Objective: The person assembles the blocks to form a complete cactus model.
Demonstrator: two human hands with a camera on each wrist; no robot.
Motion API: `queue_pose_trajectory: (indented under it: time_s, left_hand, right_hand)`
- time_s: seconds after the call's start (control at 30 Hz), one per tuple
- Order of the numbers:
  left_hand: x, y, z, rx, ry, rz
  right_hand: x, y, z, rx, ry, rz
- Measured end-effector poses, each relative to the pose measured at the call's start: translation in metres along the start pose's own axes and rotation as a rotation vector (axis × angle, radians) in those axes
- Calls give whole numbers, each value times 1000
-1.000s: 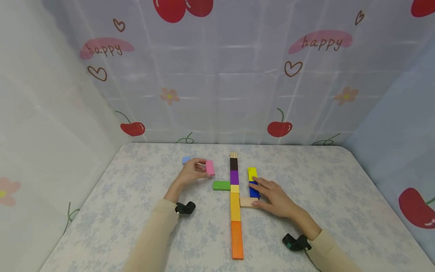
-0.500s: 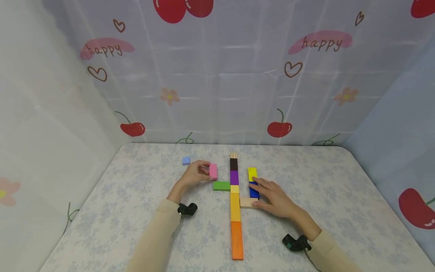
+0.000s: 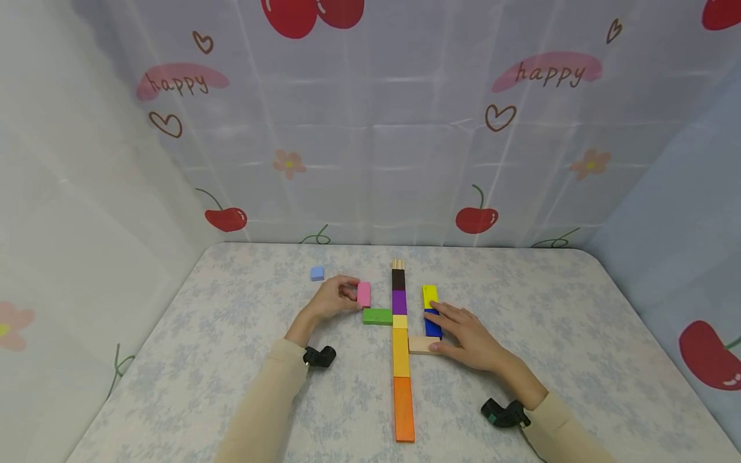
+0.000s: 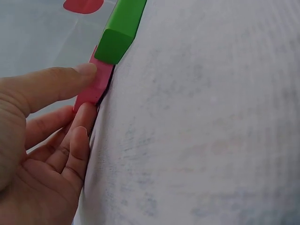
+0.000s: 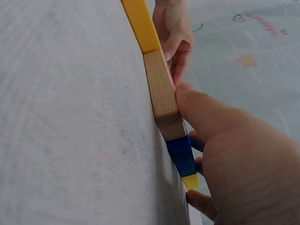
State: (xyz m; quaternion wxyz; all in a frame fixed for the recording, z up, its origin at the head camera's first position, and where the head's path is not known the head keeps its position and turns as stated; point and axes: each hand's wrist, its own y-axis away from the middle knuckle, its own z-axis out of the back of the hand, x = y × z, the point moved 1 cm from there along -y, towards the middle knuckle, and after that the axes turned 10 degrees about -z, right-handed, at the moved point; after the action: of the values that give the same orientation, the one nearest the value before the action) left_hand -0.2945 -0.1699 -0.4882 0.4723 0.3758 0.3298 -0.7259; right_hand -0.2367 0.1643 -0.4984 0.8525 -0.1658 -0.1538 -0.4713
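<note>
My left hand [image 3: 332,297] pinches a pink block [image 3: 363,294] between thumb and fingers. That block lies lengthwise at the far side of the green block [image 3: 377,316], by its left end; in the left wrist view the two meet. My right hand [image 3: 467,337] rests with fingers spread over the blocks on the right. Its thumb is on a plain wooden block [image 5: 159,84], and its fingertips touch the blue block [image 3: 432,326] and the edge of the yellow block [image 3: 429,292], which stand in line beyond it.
A central column runs away from me: orange block [image 3: 404,411], amber block [image 3: 401,352], pale yellow block [image 3: 399,321], purple block [image 3: 399,302], dark block [image 3: 398,279] and several thin sticks [image 3: 398,263]. A small light blue block [image 3: 317,273] lies back left. A printed curtain [image 3: 370,141] hangs behind.
My left hand has moved slightly right and nearer to me, bringing the pink block up to the green block. The right hand has stayed in place.
</note>
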Motion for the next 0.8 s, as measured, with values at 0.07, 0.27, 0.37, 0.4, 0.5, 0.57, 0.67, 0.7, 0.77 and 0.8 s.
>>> queue_pose_trajectory:
  time_s: [0.07, 0.27, 0.37, 0.4, 0.5, 0.57, 0.67, 0.7, 0.77, 0.8]
  left_hand:
    - [0, 0, -1, 6, -1, -1]
    - [-2, 0, -2, 18, 13, -4]
    - [-3, 0, -3, 20, 20, -4]
    - [-3, 0, -2, 22, 21, -5]
    - [-3, 1, -2, 26, 19, -10]
    - [-3, 1, -2, 29, 24, -10]
    - [-4, 1, -1, 36, 33, -9]
    - [-3, 1, -1, 39, 35, -10]
    - [-3, 1, -2, 44, 42, -9]
    - [-3, 1, -2, 46, 41, -13]
  right_hand:
    - [0, 0, 0, 0, 0, 0]
    - [0, 0, 0, 6, 5, -7]
    - [0, 0, -1, 6, 7, -7]
    - [0, 0, -1, 6, 9, -6]
    - [0, 0, -1, 5, 9, -5]
    - [0, 0, -1, 4, 6, -3]
    - [0, 0, -1, 4, 5, -2]
    - [0, 0, -1, 3, 4, -2]
    - [0, 0, -1, 3, 6, -4]
    - [0, 0, -1, 3, 7, -5]
